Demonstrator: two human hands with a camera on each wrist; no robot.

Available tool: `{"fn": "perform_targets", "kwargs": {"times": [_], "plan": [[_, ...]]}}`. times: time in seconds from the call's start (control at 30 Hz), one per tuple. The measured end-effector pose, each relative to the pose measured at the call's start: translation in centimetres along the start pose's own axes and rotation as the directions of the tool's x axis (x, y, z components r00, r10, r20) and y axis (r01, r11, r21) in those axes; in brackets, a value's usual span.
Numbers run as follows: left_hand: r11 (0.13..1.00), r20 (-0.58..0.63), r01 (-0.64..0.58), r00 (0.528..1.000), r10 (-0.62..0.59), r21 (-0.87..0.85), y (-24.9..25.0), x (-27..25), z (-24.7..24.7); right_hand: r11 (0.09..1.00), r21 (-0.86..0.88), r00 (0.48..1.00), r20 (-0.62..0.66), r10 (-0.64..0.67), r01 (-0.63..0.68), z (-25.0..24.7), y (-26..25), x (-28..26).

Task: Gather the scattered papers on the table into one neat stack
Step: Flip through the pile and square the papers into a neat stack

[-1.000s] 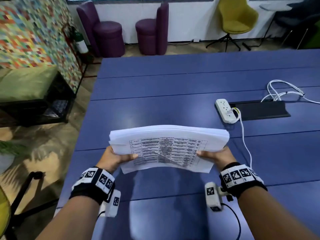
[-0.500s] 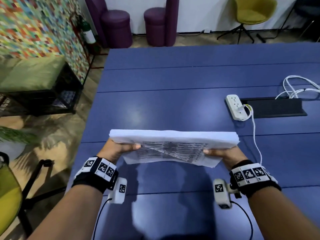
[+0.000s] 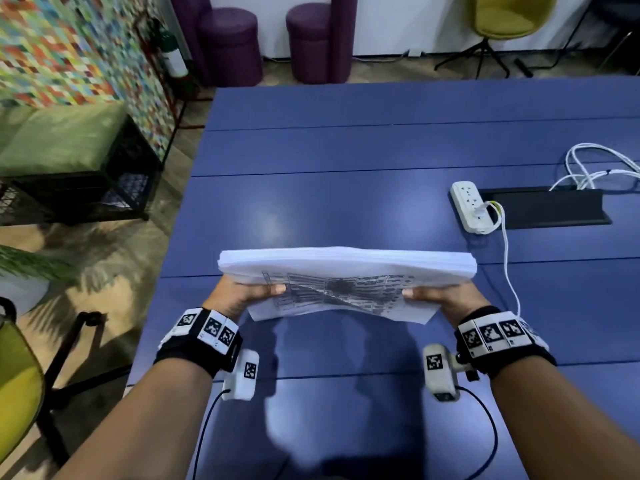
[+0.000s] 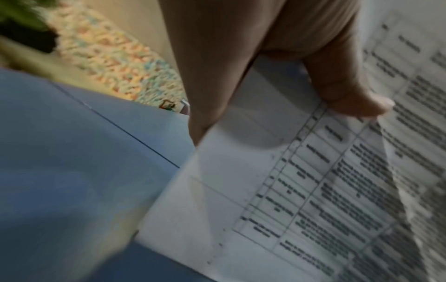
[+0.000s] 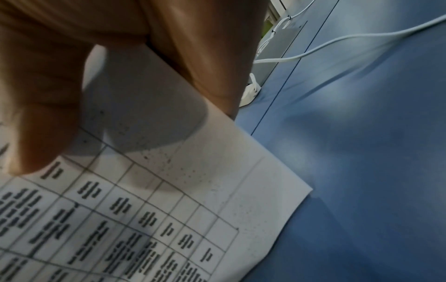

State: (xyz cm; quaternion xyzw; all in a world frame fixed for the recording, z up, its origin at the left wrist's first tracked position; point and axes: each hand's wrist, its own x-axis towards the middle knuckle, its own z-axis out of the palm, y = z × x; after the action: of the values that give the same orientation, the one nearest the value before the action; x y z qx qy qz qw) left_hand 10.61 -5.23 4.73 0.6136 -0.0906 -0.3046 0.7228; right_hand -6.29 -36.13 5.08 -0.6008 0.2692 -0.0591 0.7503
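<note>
Above the near end of the blue table [image 3: 346, 150], both hands hold one paper stack [image 3: 346, 263] off the surface. The left hand [image 3: 239, 294] grips the stack's left short edge, thumb on top of the printed face w/ fingers curled underneath; the right hand [image 3: 440, 297] does the same on the right edge. The wrist views confirm each thumb pressed on the top sheet [image 4: 301, 190], a printed table of rows & columns. No loose sheets show elsewhere on the table, so gathering looks about done; what's left is prob. squaring up & setting down.

Risks, as judgement: the near edge isn't flush. The top sheet sticks out toward the person & droops, and its middle is puckered between the thumbs. Squeezing inward any more could crease it. Sheets are thin, smooth & slippery against each other, so a loose pinch or a tilt could let lower ones fan out or slide off. Setting down w/o tapping the edges would leave the stack ragged.

Materials: white office paper, flexible, the pile thick enough to show a layered far edge. The tabletop is matte, hard, flat, w/ thin seams. Farther right sit a white plastic power strip [image 3: 469, 211], its thin white cable [image 3: 509, 268] trailing near the right hand, and a black rectangular cable hatch [image 3: 543, 209]. The cable could snag a wrist during set-down.
</note>
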Motion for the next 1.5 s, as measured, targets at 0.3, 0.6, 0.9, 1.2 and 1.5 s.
{"fn": "perform_targets", "kwargs": {"times": [0.3,0.6,0.9,1.2,1.5], "plan": [[1.000,-0.049,0.011,0.999,-0.012,-0.012,-0.8,0.3,-0.3,1.000,0.013,1.000,0.004,0.025,-0.025,0.5,0.3,-0.7],[0.998,-0.082,-0.043,0.996,0.040,-0.042,-1.0,-0.2,0.0,0.998,0.000,0.996,-0.058,0.061,-0.061,0.6,1.0,-0.8],[0.997,-0.237,-0.022,0.972,0.005,-0.068,-1.2,0.4,0.5,0.929,-0.258,0.953,-0.075,-0.292,0.265,0.9,-7.1,-1.5],[0.996,-0.268,-0.014,0.963,-0.009,-0.084,-1.7,0.0,0.8,-0.208,-0.947,0.933,0.288,-0.215,0.244,10.5,-9.0,-2.2],[0.995,-0.262,-0.015,0.965,-0.011,-0.095,-1.6,-1.2,1.0,-0.310,-0.858,0.801,0.501,-0.329,0.410,17.6,-5.7,-1.4]]}}
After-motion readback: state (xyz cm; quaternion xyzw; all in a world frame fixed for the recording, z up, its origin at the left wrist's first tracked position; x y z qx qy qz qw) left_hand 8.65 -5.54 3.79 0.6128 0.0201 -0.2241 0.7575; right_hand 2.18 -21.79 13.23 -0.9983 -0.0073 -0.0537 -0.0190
